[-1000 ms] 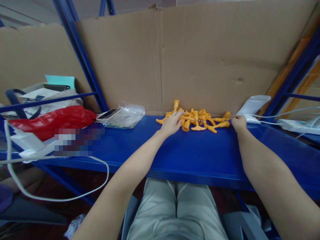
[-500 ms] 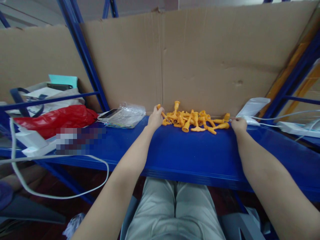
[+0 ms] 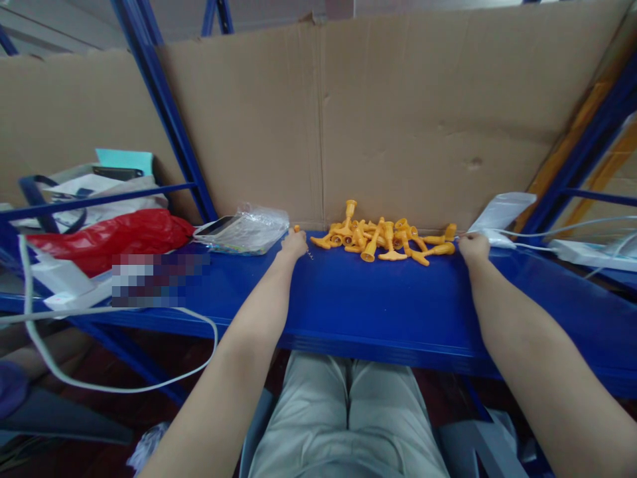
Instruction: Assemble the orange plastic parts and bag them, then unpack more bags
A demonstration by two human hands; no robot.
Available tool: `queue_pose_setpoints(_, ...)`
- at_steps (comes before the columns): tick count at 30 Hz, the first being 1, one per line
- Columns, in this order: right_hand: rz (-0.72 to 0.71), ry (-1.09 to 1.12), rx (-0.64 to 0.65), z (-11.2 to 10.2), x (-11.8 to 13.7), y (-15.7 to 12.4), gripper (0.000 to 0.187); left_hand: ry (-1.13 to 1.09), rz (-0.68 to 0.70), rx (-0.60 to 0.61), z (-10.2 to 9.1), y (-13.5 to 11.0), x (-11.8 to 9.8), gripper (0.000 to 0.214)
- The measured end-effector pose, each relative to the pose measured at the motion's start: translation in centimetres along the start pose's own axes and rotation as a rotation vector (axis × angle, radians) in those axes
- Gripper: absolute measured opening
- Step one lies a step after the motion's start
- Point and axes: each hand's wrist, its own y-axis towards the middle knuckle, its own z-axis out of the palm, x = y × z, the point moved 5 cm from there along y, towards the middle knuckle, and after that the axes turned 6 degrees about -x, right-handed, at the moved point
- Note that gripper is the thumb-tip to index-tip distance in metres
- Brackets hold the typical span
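A heap of yellow plastic parts (image 3: 385, 238) lies at the back of the blue shelf (image 3: 378, 305), against the cardboard wall. My left hand (image 3: 293, 244) is closed on one yellow part, whose tip (image 3: 297, 228) shows above the fingers; it rests on the shelf left of the heap, beside a clear plastic bag (image 3: 246, 229). My right hand (image 3: 474, 247) sits right of the heap, fingers pinched on a thin white cable (image 3: 527, 246) next to a white pouch (image 3: 501, 210).
A phone (image 3: 215, 226) lies under the clear bag. A red bag (image 3: 109, 238), a white charger block (image 3: 62, 282) and a looping white cable (image 3: 119, 388) are at the left. A white power strip (image 3: 592, 253) sits far right. Blue rack posts (image 3: 166, 113) flank the cardboard.
My left hand took one yellow part from the heap and drew it left, down onto the shelf near the clear bag. My right hand has stayed put.
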Motion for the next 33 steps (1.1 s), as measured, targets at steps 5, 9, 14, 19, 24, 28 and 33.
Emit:
queue_pose_setpoints(5,-0.008,-0.007,0.005,0.2,-0.3,0.2,0.026,-0.088,0.049,-0.014,0.6,0.4,-0.5,0.058)
queue_pose_setpoints(9,-0.032,-0.002,0.000,0.4,-0.5,0.5,0.023,-0.114,0.082,-0.006,1.2,0.7,-0.7,0.050)
queue_pose_setpoints(14,-0.012,-0.001,0.001,0.5,-0.6,0.6,0.022,-0.097,0.124,0.080,2.0,0.5,-1.0,0.050)
queue_pose_setpoints(19,-0.011,-0.047,0.017,0.4,-0.3,0.3,0.026,-0.101,0.105,0.032,1.4,0.0,-0.7,0.055)
queue_pose_setpoints(24,-0.012,-0.062,0.004,0.4,-0.2,0.3,0.024,-0.035,-0.011,-0.053,-0.2,-0.9,-0.3,0.057)
queue_pose_setpoints(28,-0.020,-0.049,0.003,0.5,-0.4,0.5,0.025,0.059,-0.044,-0.008,-1.0,-1.5,-1.2,0.047)
queue_pose_setpoints(33,-0.030,-0.001,0.002,0.7,-0.8,0.9,0.025,0.205,-0.007,0.228,-0.7,-2.2,-2.9,0.053)
